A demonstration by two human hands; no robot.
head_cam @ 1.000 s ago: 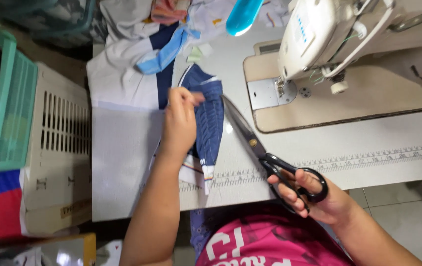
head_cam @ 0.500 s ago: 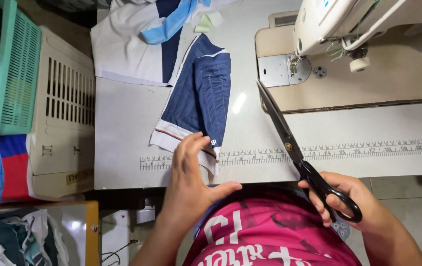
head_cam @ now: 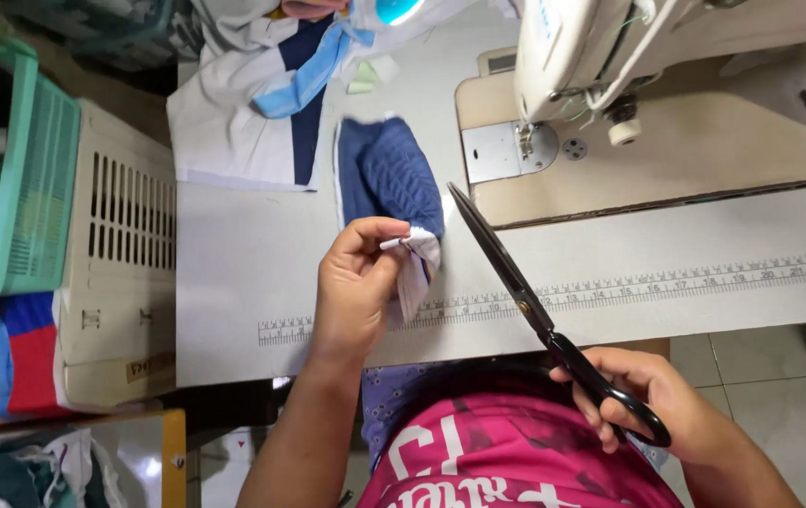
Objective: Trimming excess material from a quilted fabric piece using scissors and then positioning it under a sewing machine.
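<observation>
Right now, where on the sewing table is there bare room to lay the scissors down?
Bare white tabletop lies right of the scissors, between the sewing machine base and the printed ruler strip. Another patch sits left of the left hand. It is crowded near the blue fabric piece and garment pile.

Bright, even overhead light, soft glare on the white table (head_cam: 262,282), a small hot spot beside the blue fabric (head_cam: 389,179), faint shadows under the scissors (head_cam: 534,310), slight motion blur on the fabric, mild wide-angle stretch at the edges
</observation>
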